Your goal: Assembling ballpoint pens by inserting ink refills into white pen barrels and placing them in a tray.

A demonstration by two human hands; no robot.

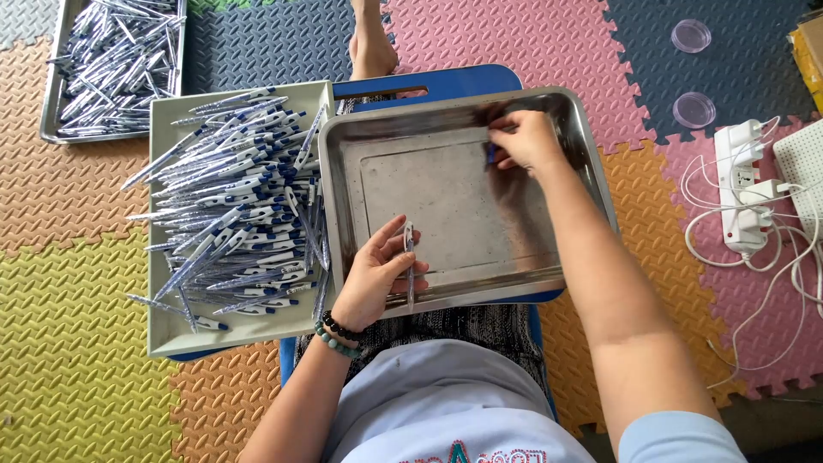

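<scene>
A shiny metal tray rests on a blue stool in front of me. My left hand grips a slim white and blue pen upright over the tray's near edge. My right hand reaches into the tray's far right part, fingers pinched around a small blue piece. To the left, a grey plastic tray is piled with several white and blue pens.
A second metal tray of pens lies on the foam floor mat at the far left. Someone's bare foot shows beyond the stool. Two clear round lids and a white power strip with cables lie at the right.
</scene>
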